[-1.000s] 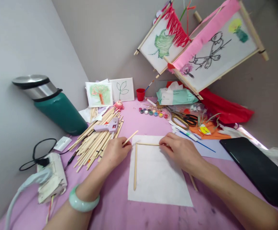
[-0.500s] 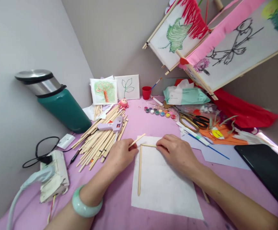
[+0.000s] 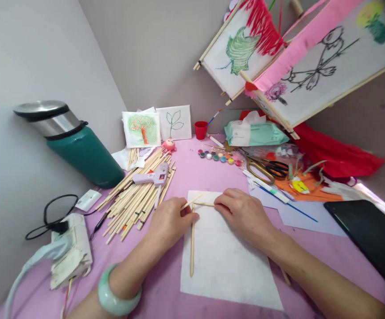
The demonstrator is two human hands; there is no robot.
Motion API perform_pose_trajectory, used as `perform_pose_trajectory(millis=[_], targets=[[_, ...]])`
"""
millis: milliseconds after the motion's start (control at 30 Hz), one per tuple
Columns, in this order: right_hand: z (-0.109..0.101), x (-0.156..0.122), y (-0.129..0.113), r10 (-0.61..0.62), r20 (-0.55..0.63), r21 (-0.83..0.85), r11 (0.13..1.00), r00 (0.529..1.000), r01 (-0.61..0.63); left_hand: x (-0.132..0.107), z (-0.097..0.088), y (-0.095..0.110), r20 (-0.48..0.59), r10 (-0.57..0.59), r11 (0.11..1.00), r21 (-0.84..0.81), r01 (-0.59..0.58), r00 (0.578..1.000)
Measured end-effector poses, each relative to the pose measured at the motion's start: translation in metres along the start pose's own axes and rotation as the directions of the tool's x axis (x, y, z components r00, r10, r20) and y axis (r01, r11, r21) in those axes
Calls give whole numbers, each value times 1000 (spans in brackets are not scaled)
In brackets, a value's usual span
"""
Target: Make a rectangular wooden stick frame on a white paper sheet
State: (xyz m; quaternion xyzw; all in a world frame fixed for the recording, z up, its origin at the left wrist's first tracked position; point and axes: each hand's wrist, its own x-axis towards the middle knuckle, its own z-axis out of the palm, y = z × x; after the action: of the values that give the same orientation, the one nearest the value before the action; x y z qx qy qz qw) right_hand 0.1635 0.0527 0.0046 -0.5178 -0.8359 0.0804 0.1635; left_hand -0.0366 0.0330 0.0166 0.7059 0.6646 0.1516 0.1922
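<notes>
A sheet of white paper point(image 3: 225, 266) lies on the table between my forearms. My left hand point(image 3: 172, 221) pinches a thin wooden stick point(image 3: 194, 200) that slants up past the fingertips, over the paper's upper left corner. My right hand point(image 3: 242, 215) rests on the paper's upper right, its fingers closed on the end of a crosswise wooden stick point(image 3: 205, 204). This stick's left end meets the top of an upright-lying stick point(image 3: 192, 252) along the paper's left side. Another stick point(image 3: 285, 277) shows partly beneath my right forearm.
Left of the paper, a glue gun point(image 3: 155, 176) lies on a heap of wooden sticks point(image 3: 126, 208). Further left are a power strip point(image 3: 71, 252) and a leaning green bottle point(image 3: 86, 153). At right are scissors point(image 3: 262, 170), a paintbrush point(image 3: 288, 204) and a black tablet-like device point(image 3: 365, 243).
My left hand has moved slightly right and down with its stick, its fingers now over the top of the lengthwise stick. My right hand stays on the crosswise stick.
</notes>
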Motion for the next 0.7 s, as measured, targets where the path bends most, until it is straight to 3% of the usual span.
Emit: perform_pose_trajectory(millis=[433,600,700], targets=[[0,1,0,-11,6,-24,1000,1000,11,1,-2,1,27,-10,1000,-29,10,1000],[-7,-3,-10,-8,-43,26,1000,999,9,3,-8,-2,0,20,1000,-6,-20,1000],[-12,-8,-27,6,75,131,991,997,-16,4,-11,-5,-23,5,1000,4,-5,1000]])
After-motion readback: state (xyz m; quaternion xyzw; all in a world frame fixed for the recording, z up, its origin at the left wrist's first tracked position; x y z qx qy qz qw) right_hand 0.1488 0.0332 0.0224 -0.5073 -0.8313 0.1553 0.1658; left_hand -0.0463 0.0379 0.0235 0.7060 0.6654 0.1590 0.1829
